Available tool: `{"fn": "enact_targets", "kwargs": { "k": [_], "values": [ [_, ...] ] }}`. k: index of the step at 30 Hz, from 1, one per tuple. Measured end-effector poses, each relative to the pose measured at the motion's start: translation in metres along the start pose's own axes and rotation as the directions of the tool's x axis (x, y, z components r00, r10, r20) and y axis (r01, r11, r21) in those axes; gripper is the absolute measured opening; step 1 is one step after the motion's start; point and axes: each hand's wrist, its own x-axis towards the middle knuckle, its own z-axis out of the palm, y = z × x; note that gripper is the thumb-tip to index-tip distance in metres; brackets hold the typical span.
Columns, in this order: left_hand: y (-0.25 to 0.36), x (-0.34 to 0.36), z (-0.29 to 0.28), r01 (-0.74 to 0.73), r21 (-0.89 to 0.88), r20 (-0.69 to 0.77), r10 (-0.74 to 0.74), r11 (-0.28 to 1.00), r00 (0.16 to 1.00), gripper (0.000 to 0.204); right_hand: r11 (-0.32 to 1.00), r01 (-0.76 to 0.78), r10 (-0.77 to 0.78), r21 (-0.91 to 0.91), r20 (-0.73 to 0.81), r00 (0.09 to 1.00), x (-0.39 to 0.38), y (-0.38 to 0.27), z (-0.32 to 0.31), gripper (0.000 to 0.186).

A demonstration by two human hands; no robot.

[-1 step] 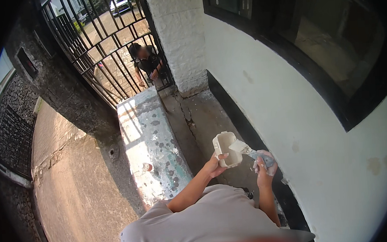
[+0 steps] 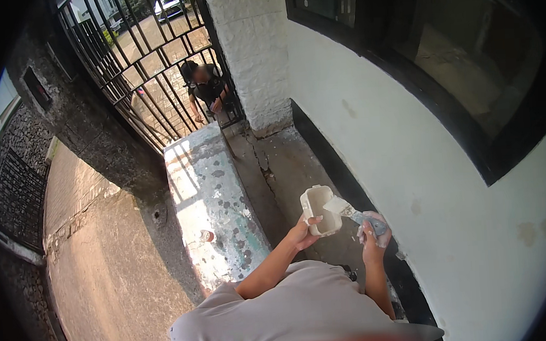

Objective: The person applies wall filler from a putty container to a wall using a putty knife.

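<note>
My left hand (image 2: 302, 232) grips the near left side of an off-white rectangular tub (image 2: 317, 200), thumb over its rim. The tub is tilted so that its pale inside shows. My right hand (image 2: 373, 230), smeared with white paste, is wrapped around the grey-blue handle of a putty knife (image 2: 339, 206). The knife's broad whitish blade points left, over the tub's right rim. From this angle I cannot tell whether the blade touches the tub. Close by on the right stands a white wall (image 2: 405, 181) with several faint patches.
A long, paint-spotted block (image 2: 214, 180) lies to the left, with a small cup (image 2: 207, 236) on it. Beyond its far end a person (image 2: 207, 90) crouches by a black barred gate (image 2: 147, 59). A dark-framed window (image 2: 429, 73) is set in the wall.
</note>
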Motion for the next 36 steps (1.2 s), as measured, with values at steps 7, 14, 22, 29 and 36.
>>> {"fn": "enact_targets", "kwargs": {
  "k": [7,14,22,29,36],
  "values": [
    [-0.006,0.007,0.000,0.049,-0.038,0.059,-0.047,0.998,0.997,0.077,0.948,0.246,-0.221,-0.200,0.138,0.965,-0.017,0.015,-0.012,0.035],
    [-0.007,0.011,0.007,0.054,0.053,-0.005,-0.054,0.997,0.999,0.080,0.588,0.655,-0.497,-0.474,0.427,0.755,-0.013,-0.004,-0.009,0.038],
    [-0.018,0.000,0.013,0.017,0.089,-0.037,-0.014,0.996,0.999,0.080,0.657,0.529,-0.268,-0.537,0.490,0.830,-0.021,-0.006,-0.005,0.040],
    [-0.018,-0.004,0.022,-0.071,0.155,-0.066,0.082,0.985,0.994,0.087,0.792,0.404,-0.282,-0.457,0.314,0.907,-0.012,0.009,-0.020,0.032],
    [-0.019,0.014,0.034,-0.139,0.137,-0.042,0.146,0.981,0.988,0.092,0.755,0.560,-0.438,-0.341,0.374,0.818,0.009,-0.005,-0.024,0.036]
  ]
}}
